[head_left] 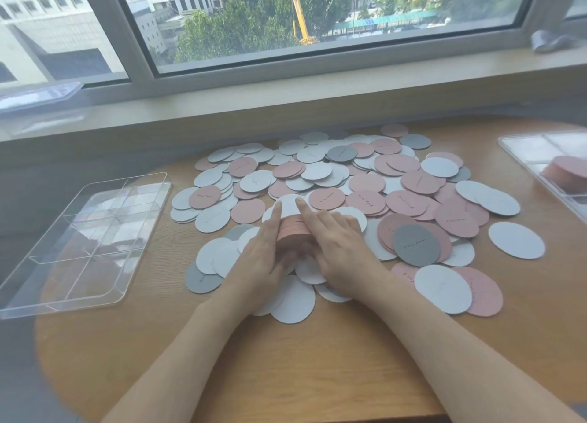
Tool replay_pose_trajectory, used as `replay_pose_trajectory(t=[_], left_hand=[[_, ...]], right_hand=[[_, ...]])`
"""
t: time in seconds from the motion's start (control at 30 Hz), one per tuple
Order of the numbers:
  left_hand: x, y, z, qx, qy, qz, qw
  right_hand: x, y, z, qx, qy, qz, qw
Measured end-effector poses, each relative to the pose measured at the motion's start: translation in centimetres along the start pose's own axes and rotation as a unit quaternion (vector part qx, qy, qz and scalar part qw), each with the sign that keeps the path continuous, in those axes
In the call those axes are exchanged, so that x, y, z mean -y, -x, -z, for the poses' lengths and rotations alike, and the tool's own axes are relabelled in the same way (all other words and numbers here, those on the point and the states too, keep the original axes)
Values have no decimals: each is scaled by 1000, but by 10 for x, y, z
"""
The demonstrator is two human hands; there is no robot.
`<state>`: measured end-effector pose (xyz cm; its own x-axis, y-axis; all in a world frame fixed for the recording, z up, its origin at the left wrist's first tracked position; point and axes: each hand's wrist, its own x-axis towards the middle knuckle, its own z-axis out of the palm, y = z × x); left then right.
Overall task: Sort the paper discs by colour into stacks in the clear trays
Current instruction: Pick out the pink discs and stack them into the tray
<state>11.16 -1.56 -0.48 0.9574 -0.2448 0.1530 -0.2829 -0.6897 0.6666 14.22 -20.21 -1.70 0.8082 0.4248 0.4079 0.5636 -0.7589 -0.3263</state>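
A stack of pink discs [293, 232] stands on edge near the middle of the tabletop [317, 359], held between both hands. The left hand [263, 257] grasps the stack from its left side, index finger extended forward along the stack and the remaining fingers curled under it. The right hand [336, 248] grasps the stack from its right side, index finger extended forward over the top edge and the other fingers curled down against the discs. The lower part of the stack is hidden by the fingers.

The stack sits at the near edge of a loose pile of discs [349, 187] in pink, white and grey (many carry a short handwritten line, too small to read). The pile spreads from the hands toward the window sill [286, 105]. A grey disc [416, 241] lies on top of pink discs just right of the right hand. A single white disc [516, 240] lies apart at the right edge of the pile.

A clear tray [85, 248] with internal dividers lies on the left part of the tabletop, well apart from the pile; no discs are visible in its compartments. A second clear tray [521, 149] lies at the right edge of the view, partly cut off, and holds a stack of pink discs [565, 171] in one compartment.

A window [317, 19] rises behind the sill.
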Motion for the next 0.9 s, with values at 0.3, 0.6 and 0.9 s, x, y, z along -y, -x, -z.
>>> replay_pose_trajectory(t=[0.3, 0.6, 0.9], left_hand=[[3, 3, 2, -57, 14, -18, 998], [0, 8, 6, -27, 68, -25, 997], [-4, 9, 7, -12, 91, -17, 996]], right_hand=[[-13, -7, 33, -11, -106, -36, 994], [-71, -5, 52, -16, 56, -243, 968], [-68, -8, 50, 1, 96, -266, 959]])
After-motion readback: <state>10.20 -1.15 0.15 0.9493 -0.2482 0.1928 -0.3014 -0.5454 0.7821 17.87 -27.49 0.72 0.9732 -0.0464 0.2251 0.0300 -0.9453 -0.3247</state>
